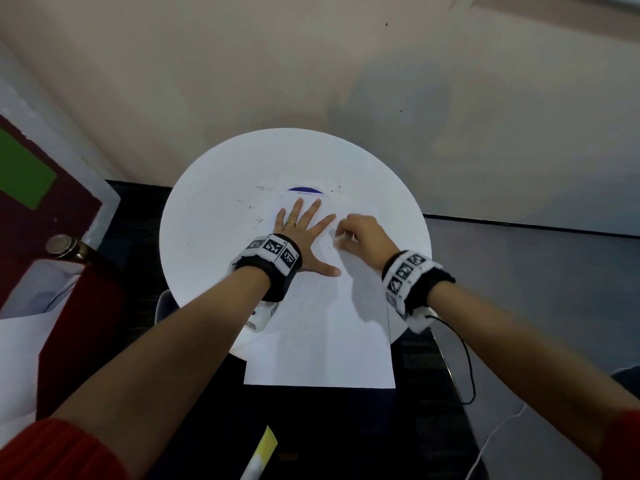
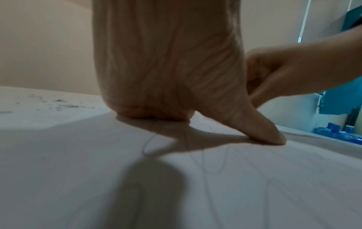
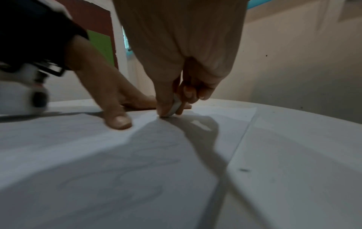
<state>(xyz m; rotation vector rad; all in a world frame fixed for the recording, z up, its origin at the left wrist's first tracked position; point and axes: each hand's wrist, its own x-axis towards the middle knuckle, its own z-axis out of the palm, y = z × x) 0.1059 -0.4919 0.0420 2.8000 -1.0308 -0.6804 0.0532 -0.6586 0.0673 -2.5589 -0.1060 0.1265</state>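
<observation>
A white sheet of paper [image 1: 322, 327] with faint pencil lines lies on a round white table [image 1: 207, 216], its near end hanging over the table's edge. My left hand [image 1: 304, 230] lies flat on the sheet's far end, fingers spread, a ring on one finger; its thumb [image 2: 268, 133] presses the paper. Just to its right, my right hand [image 1: 360, 233] pinches a small white eraser [image 3: 175, 106] between thumb and fingers, with the eraser's lower end touching the paper [image 3: 137, 155].
A blue-and-white curved mark [image 1: 305, 191] and dark crumbs [image 1: 256, 220] lie on the table beyond my hands. A dark red door with a metal knob [image 1: 64, 244] stands at left. A yellow-and-white object [image 1: 261, 455] lies below. Blue bottles [image 2: 340, 131] stand in the background.
</observation>
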